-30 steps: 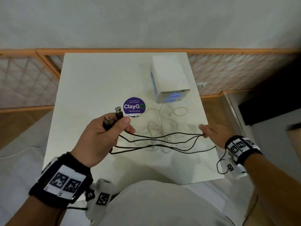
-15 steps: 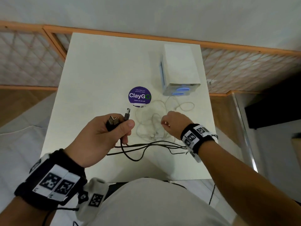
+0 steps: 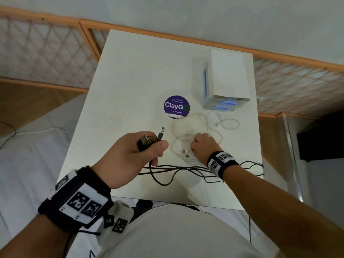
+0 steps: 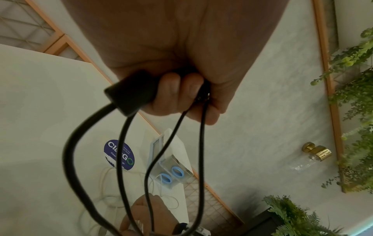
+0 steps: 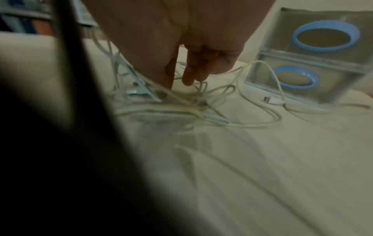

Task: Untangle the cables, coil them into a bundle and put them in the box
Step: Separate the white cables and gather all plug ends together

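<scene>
Two black cables (image 3: 167, 167) trail across the near part of the white table (image 3: 130, 81). My left hand (image 3: 149, 144) grips their USB plug ends, lifted above the table; in the left wrist view the black cables (image 4: 70, 151) hang down from my curled left hand (image 4: 181, 95). A tangle of thin white cables (image 3: 204, 118) lies in front of the box (image 3: 227, 79), a white box with a clear front and two blue rings. My right hand (image 3: 201, 144) is down in that tangle. The right hand (image 5: 181, 79) pinches a strand of the white cables (image 5: 252, 126) near the box (image 5: 315, 63).
A round purple ClayGo sticker (image 3: 176, 107) lies on the table left of the box. Some black cable hangs over the table's right edge (image 3: 260, 172). A wooden lattice rail (image 3: 46, 43) runs behind the table. My torso is against the near edge.
My right hand let go of the stretched black cables, which dropped slack onto the table, and moved left into the white tangle. My left hand kept hold of the plugs.
</scene>
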A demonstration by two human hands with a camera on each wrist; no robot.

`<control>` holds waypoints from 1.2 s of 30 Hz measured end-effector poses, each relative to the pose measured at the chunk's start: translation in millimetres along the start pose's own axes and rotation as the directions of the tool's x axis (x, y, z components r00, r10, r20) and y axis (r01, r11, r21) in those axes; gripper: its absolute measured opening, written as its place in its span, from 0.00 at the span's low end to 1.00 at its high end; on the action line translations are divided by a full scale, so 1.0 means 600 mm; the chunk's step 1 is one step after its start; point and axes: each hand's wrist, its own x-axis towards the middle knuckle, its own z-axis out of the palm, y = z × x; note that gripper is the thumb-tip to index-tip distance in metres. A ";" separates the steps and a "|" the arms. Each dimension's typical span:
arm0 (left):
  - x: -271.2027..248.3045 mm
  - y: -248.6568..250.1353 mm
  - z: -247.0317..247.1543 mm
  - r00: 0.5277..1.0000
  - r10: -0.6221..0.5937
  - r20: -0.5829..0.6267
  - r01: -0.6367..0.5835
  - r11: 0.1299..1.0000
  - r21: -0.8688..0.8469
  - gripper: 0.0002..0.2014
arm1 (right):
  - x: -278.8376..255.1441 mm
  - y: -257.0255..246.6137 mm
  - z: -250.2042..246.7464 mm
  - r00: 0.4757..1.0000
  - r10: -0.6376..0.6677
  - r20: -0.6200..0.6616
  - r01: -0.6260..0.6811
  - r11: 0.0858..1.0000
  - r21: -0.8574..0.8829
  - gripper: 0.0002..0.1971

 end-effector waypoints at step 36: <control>0.110 0.004 0.002 0.991 0.075 -0.115 -0.086 0.992 -0.092 0.15 | -0.067 0.003 -0.428 0.780 0.381 -0.497 0.255 0.531 0.808 0.08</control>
